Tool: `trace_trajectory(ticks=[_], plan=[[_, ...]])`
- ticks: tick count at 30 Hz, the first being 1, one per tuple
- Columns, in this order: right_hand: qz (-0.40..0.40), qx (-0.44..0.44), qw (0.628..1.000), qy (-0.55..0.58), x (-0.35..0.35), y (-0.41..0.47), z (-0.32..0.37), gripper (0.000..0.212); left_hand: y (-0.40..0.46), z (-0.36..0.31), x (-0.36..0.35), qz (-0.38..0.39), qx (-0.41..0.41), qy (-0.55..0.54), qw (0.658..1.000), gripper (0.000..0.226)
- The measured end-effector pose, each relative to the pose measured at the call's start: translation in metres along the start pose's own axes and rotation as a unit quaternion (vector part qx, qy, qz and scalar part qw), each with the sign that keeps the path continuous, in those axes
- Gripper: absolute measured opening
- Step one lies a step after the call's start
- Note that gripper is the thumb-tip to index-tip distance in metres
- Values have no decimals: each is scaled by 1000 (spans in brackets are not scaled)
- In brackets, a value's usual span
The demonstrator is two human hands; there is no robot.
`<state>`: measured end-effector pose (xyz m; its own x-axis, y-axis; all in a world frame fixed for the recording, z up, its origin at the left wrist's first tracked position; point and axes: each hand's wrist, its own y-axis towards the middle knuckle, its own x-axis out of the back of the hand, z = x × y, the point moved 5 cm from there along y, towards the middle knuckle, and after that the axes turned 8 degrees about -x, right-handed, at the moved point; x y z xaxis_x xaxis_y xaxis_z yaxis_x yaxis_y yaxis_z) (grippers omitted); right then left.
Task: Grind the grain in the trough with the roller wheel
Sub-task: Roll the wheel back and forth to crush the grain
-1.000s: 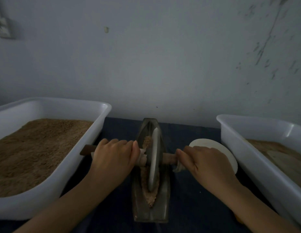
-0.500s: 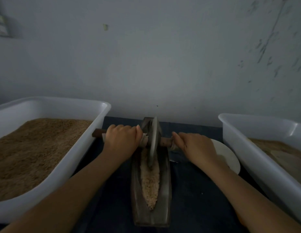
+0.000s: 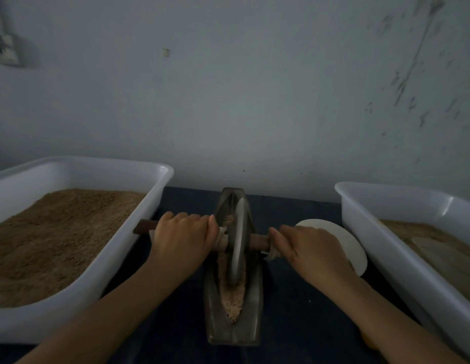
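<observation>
A dark boat-shaped metal trough (image 3: 254, 306) lies lengthwise on the dark cloth in front of me, with tan crushed grain (image 3: 232, 303) along its groove. A thin metal roller wheel (image 3: 237, 240) stands upright in the groove about mid-length. A wooden axle (image 3: 258, 243) runs through the wheel. My left hand (image 3: 182, 237) grips the axle's left side, its brown end sticking out beyond the hand. My right hand (image 3: 307, 249) grips the right side of the axle.
A white tub (image 3: 139, 243) full of tan grain sits to the left. Another white tub (image 3: 386, 232) with brown material sits to the right. A white round plate (image 3: 352, 245) lies between the trough and the right tub. A grey wall stands close behind.
The wheel rolled to the far end of the trough, then came back toward me to mid-length, with both hands staying on the axle.
</observation>
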<state>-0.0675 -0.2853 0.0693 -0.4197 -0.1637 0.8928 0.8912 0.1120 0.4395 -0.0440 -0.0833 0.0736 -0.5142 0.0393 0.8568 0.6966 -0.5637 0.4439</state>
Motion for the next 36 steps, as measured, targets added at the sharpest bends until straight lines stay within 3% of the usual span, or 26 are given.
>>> trace_trajectory(ticks=[3, 8, 10, 12, 18, 23, 27, 29, 33, 34, 36], plan=[[-15, 4, 1000, -2, 12, -14, 5, 53, -12, -6, 13, -18, -2, -23, 1000, 18], [-22, 9, 1000, -2, 13, -15, 6, 59, -17, -4, 14, -54, 5, -79, 995, 47], [-20, 1, 1000, -3, 8, -9, 3, 59, -12, -4, 13, -47, -5, -60, 997, 73], [-13, -13, 1000, 15, -1, 0, -2, 57, -2, -1, 5, -35, -2, -24, 999, 82], [-32, -33, 998, -40, -25, 37, -19, 43, 34, 15, -22, -20, 11, 19, 1000, 21], [-29, -42, 997, -64, -31, 63, -20, 48, 51, 22, -37, 30, 1, 96, 995, 44], [-43, -28, 997, -60, -24, 52, -16, 49, 40, 17, -31, 16, -3, 72, 997, 23], [-27, -17, 998, -50, -20, 38, -13, 41, 30, 12, -24, -2, -9, 57, 998, 25], [7, -7, 1000, -6, -5, 8, -4, 42, 8, 1, -1, -20, -5, -9, 1000, 79], [9, -5, 1000, 1, -1, 0, -1, 45, 3, 0, 3, -19, 0, -29, 999, 79], [1, -10, 1000, 4, 9, -12, 4, 49, -6, -4, 12, -31, -6, -37, 999, 48]])
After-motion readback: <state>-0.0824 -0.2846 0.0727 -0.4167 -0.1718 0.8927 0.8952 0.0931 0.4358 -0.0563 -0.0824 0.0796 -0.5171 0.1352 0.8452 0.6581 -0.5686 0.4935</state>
